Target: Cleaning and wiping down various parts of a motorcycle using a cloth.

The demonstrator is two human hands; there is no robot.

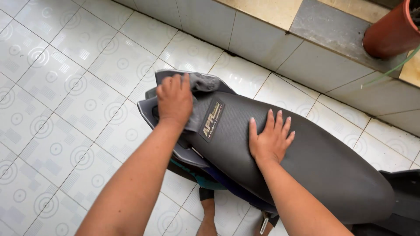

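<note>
Centre of frame, low: long dark-grey textured vinyl scooter seat (306, 161), running toward lower right. Right hand (270, 140) lies flat on it, fingers spread, bracing. Left hand (174, 101), further up-left, curls over a soft grey cloth (202, 83) at the seat's tail. Cloth looks light and limp, best held bunched under the palm; seat looks firm, slightly grippy. Beyond lies a white patterned tile floor (65, 65); a terracotta pot (389, 32) sits upper right.
</note>
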